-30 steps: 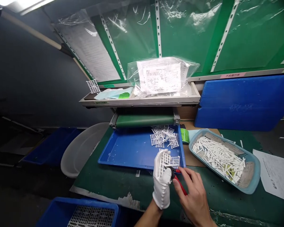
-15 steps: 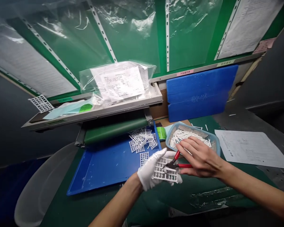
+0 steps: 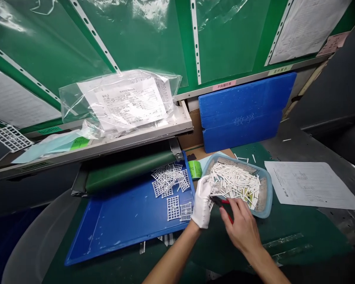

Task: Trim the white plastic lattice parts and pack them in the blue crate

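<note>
My left hand (image 3: 201, 202), in a white glove, sits at the rim of a light blue plastic basket (image 3: 268, 189) and grips a white plastic lattice frame (image 3: 210, 204), mostly hidden edge-on. My bare right hand (image 3: 240, 228) is shut on red-handled side cutters (image 3: 221, 204), whose jaws are close to that frame. The basket holds many loose white plastic sticks (image 3: 233, 182). A heap of white lattice frames (image 3: 167, 179) lies in a blue tray (image 3: 115, 225), with two separate frames (image 3: 173, 208) near my left wrist.
A green mat (image 3: 284, 236) covers the bench, with a printed sheet (image 3: 310, 185) at right. Behind stand a green conveyor roller (image 3: 127, 175), a green tape roll (image 3: 195, 169), a blue board (image 3: 245, 112) and a shelf (image 3: 106, 148) bearing a bagged document (image 3: 121, 102).
My view has swung right and tilted up. Both hands have moved towards the basket, and the cutters now point at it. One more lattice frame lies apart in the tray.
</note>
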Demonstrator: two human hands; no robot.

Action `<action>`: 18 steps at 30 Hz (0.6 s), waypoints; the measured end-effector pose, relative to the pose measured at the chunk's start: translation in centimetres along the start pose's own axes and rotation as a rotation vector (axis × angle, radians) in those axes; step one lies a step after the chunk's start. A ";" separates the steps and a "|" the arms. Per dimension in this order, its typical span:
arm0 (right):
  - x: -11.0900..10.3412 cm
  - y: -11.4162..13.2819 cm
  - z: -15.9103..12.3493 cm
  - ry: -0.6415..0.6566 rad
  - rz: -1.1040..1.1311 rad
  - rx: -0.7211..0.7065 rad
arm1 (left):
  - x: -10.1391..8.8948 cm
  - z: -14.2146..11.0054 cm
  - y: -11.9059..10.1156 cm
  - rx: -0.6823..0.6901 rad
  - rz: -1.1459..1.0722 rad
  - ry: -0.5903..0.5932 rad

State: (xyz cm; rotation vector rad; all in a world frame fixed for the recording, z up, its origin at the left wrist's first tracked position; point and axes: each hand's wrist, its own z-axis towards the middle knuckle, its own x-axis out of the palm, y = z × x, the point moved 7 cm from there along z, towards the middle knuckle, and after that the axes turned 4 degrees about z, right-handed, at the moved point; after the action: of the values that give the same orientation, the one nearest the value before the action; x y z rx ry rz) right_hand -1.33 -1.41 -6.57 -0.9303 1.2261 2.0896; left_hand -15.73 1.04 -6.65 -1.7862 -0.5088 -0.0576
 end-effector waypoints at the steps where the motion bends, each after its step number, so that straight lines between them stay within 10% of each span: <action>1: -1.0 0.1 0.3 -0.008 -0.030 -0.086 | 0.0 -0.8 0.0 -0.119 -0.060 0.062; 7: -6.3 2.7 3.1 0.039 -0.215 -0.759 | 0.4 -5.2 -1.4 -0.618 -0.105 0.493; 10: -6.9 3.7 4.2 0.099 -0.236 -0.902 | 0.4 -5.8 -1.6 -0.723 -0.131 0.515; 18: -1.4 -2.4 3.2 0.313 -0.059 -0.171 | 0.6 -1.0 0.2 -0.309 -0.138 -0.017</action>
State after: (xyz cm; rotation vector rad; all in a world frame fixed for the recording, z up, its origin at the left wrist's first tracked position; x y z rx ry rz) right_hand 0.36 2.34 -5.68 -1.3977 1.1632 2.0813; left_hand -14.90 0.26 -6.42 -2.0513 -0.6636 -0.2277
